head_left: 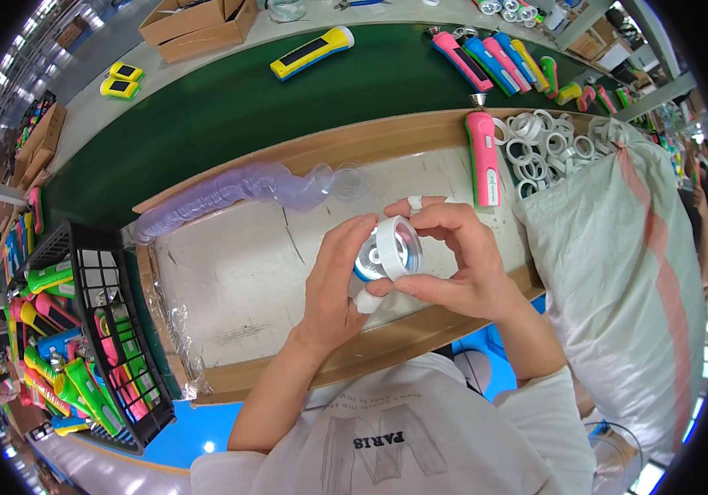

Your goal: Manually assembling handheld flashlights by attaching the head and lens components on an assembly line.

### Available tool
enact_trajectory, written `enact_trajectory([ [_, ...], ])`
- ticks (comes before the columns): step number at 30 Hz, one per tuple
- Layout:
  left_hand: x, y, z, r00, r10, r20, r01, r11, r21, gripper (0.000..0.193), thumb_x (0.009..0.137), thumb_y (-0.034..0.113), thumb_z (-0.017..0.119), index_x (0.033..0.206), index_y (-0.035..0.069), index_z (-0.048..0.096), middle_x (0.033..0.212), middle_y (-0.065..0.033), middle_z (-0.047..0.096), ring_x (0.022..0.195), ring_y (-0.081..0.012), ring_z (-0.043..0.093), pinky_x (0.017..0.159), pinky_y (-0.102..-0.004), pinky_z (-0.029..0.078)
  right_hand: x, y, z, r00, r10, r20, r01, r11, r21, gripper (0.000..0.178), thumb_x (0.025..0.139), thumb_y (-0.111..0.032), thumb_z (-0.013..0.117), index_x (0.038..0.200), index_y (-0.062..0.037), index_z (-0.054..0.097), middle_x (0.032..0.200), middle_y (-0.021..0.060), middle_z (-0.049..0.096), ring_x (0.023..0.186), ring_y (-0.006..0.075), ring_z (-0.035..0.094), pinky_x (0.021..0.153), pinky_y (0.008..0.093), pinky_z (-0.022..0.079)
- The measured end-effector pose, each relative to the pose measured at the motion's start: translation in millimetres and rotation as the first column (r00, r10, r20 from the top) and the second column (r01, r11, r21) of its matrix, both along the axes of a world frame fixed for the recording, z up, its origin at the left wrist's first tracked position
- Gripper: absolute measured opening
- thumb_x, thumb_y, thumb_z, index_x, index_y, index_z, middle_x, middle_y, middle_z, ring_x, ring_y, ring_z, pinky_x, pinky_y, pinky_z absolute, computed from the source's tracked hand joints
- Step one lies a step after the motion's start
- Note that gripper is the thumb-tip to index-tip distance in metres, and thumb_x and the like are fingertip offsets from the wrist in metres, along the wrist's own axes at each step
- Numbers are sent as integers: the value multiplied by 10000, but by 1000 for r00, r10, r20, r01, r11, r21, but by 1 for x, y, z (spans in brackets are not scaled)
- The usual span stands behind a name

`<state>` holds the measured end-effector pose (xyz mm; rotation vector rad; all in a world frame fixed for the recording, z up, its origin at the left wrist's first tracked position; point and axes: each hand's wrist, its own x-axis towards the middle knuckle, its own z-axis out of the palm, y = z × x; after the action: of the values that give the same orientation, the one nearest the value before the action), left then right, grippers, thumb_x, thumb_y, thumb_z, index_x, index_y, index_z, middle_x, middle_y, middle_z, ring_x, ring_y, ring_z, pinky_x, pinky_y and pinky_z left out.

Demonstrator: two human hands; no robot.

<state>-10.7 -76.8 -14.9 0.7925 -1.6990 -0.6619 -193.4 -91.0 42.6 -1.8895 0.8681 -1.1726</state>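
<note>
Over the middle of the work tray, my two hands meet at the head of a flashlight. My left hand [336, 276] grips the flashlight [361, 271], whose silver reflector and a blue edge show; its body is hidden. With thumb and fingers my right hand [465, 260] pinches a white ring [386, 247] that seems to have a clear lens in it. The ring stands tilted against the reflector; I cannot tell whether it is seated. White wraps cover some fingertips of both hands. Beyond them a row of clear lens discs [230, 191] lies along the tray's far side.
A pink flashlight [483, 157] and a heap of white rings [548, 148] lie right of the tray's middle, beside a big woven sack [618, 289]. A black crate [127, 330] of colourful flashlights stands left. More flashlights rest on the green belt [205, 107].
</note>
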Motion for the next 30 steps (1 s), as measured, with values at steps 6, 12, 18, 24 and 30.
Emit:
enact_trajectory([
  [6, 11, -3, -3, 994, 3, 109, -5, 1000, 23, 805, 651, -135, 619, 1415, -5, 400, 1260, -217, 540, 1111, -394, 559, 924, -421, 486, 6, 5, 11, 935, -81, -344, -8, 968, -250, 448, 757, -203, 817, 1079, 23, 604, 1193, 241, 571, 977, 368, 646, 788, 383, 567],
  [12, 9, -5, 3, 987, -7, 160, -2, 998, 61, 869, 632, -134, 615, 1447, -4, 343, 1190, -211, 578, 1000, -371, 604, 842, -427, 516, -3, -3, 36, 818, -72, -571, -111, 954, -279, 426, 738, -209, 813, 1050, 14, 628, 1195, 232, 552, 931, 361, 634, 732, 392, 560],
  [18, 1, -4, 1, 949, 166, 269, -106, 968, -226, 457, 726, 48, 706, 1152, 204, 648, 1097, -121, 618, 846, -234, 656, 624, -306, 558, -2, -2, 23, 852, -126, -507, -68, 935, -347, 470, 656, -253, 847, 996, 9, 654, 1035, 189, 598, 800, 311, 630, 640, 360, 538],
  [24, -4, 6, 4, 936, 192, 294, -135, 970, -202, 410, 760, 151, 704, 1150, 223, 599, 1049, -140, 610, 836, -242, 657, 636, -317, 566, -4, 2, 34, 810, -111, -576, -109, 937, -333, 482, 640, -231, 854, 999, 23, 658, 951, 169, 609, 754, 295, 638, 624, 355, 540],
  [30, -12, 14, 7, 914, 218, 341, -157, 968, -198, 310, 763, 176, 687, 1055, 257, 619, 1026, -181, 606, 846, -273, 664, 663, -305, 566, 11, 7, 69, 641, -17, -767, -106, 988, -111, 607, 693, -142, 811, 1231, -22, 558, 932, 166, 576, 724, 278, 609, 599, 365, 517],
])
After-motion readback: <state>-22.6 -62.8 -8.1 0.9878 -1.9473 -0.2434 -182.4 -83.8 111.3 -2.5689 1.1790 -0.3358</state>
